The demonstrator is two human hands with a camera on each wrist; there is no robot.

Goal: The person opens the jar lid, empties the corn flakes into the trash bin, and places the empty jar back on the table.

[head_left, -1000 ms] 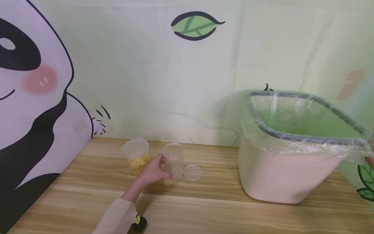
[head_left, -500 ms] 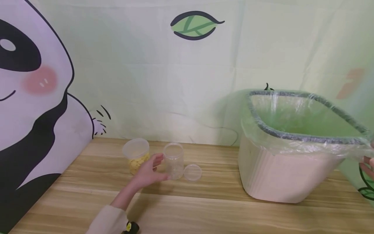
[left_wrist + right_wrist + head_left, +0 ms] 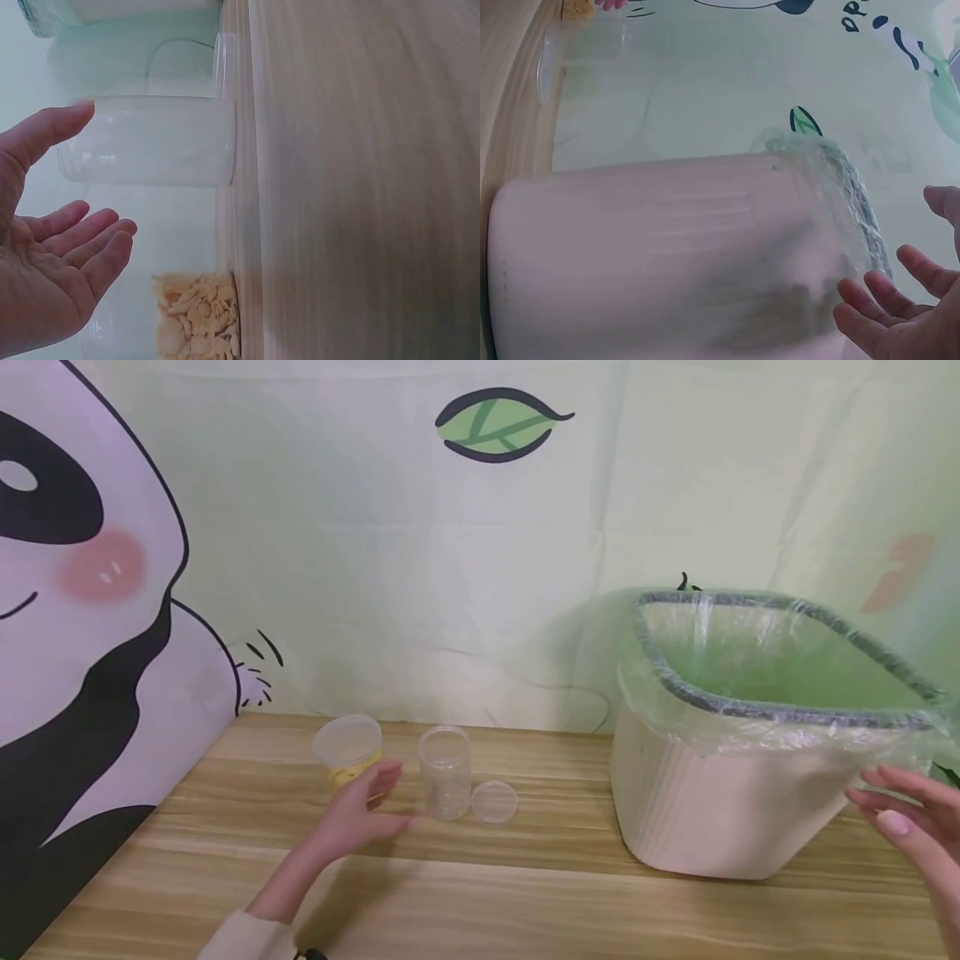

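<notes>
My left hand (image 3: 356, 814), fingers spread and holding nothing, hovers between two clear plastic jars. Just right of it stands an empty jar (image 3: 446, 777) with its top open. Behind the hand is a lidded jar (image 3: 348, 743) partly filled with yellow pieces (image 3: 199, 315), partly covered by the fingers in the head view. A clear round lid (image 3: 495, 802) lies beside the empty jar. At the right edge my right hand (image 3: 918, 827) has loosely bent fingers and nothing in them. It is close to the front right side of a pale trash bin (image 3: 720, 810).
A clear bag (image 3: 795, 735) lines the bin, folded over its grey rim (image 3: 750, 710). The wooden table (image 3: 480, 910) runs back to a hanging cloth (image 3: 450, 593) printed with a panda and leaves.
My left hand has drawn back left and toward me from the empty jar, which stays put. My right hand has left the bag's edge and come further into view.
</notes>
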